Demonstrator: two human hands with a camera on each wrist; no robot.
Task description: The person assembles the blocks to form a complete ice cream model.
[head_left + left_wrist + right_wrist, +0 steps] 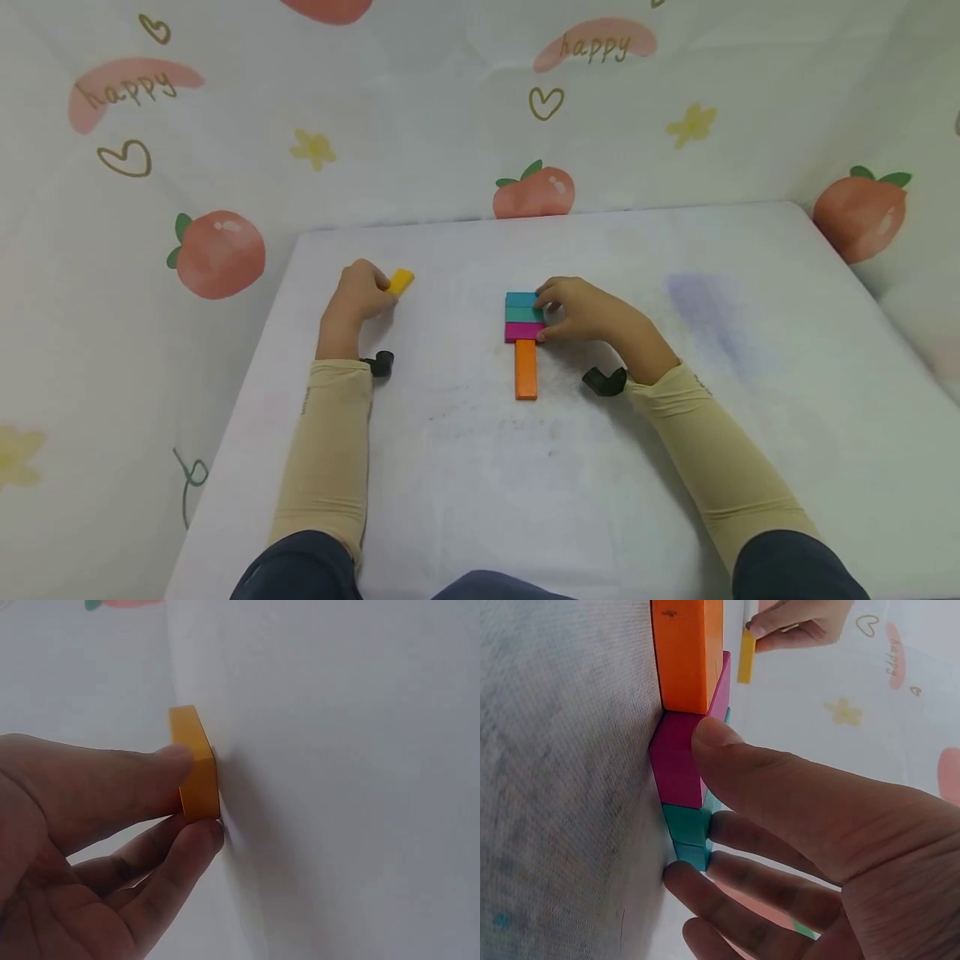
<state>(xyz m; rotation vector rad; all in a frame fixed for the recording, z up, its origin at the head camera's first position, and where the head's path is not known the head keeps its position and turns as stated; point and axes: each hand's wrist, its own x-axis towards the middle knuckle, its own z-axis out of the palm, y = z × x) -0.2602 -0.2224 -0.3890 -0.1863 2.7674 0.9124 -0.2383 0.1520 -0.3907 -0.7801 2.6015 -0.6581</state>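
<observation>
Thumb and fingertips of my left hand (pixel 360 290) pinch a yellow block (pixel 401 282) near the table's back left. In the left wrist view, that yellow block (pixel 196 769) is tilted close to the white surface. Mid-table, a blue block (pixel 520 300), a teal block (pixel 522 315) and a magenta block (pixel 522 332) lie side by side. An orange block (pixel 526 371) points toward me from the magenta one. My right hand (pixel 588 312) holds the right ends of the row, the thumb (pixel 718 735) against magenta and curled fingers at the teal and blue end, partly hiding them.
A white cloth covers the table (pixel 450 483). Behind it hangs a white backdrop (pixel 420 100) printed with peaches, hearts and flowers. A black wrist mount sits by each hand, the left mount (pixel 382 363) and the right mount (pixel 604 382). A faint purple stain (pixel 705 312) marks the cloth at right.
</observation>
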